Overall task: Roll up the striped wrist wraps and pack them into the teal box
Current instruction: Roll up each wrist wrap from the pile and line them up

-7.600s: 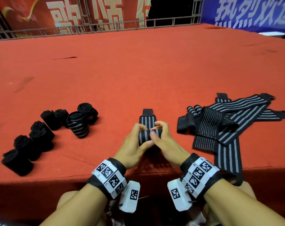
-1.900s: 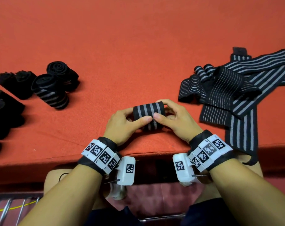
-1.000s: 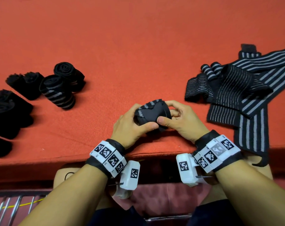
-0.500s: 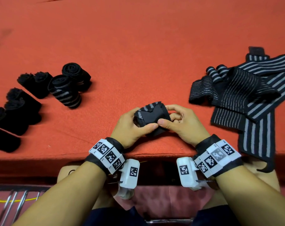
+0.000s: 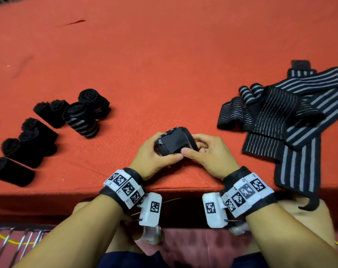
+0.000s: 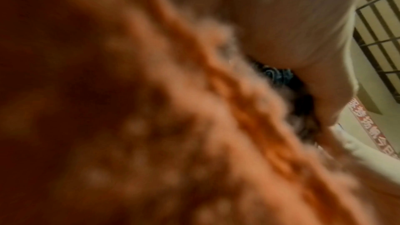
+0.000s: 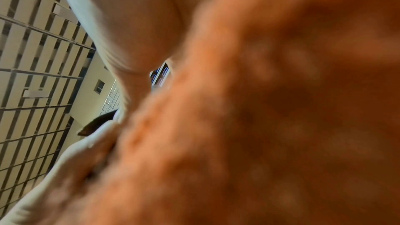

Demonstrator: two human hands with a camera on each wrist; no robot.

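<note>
left hand [image 5: 153, 155]: curled round left end of rolled wrap [image 5: 176, 144], thumb under it
right hand [image 5: 210, 153]: pinching right end, thumb tip on black flap
rolled wrap: between both hands, at near edge of red table [image 5: 164, 64]
finished rolls [image 5: 48, 128]: well left of grip
unrolled striped wraps [image 5: 292, 124]: right of grip
wrist views: blurred
</note>
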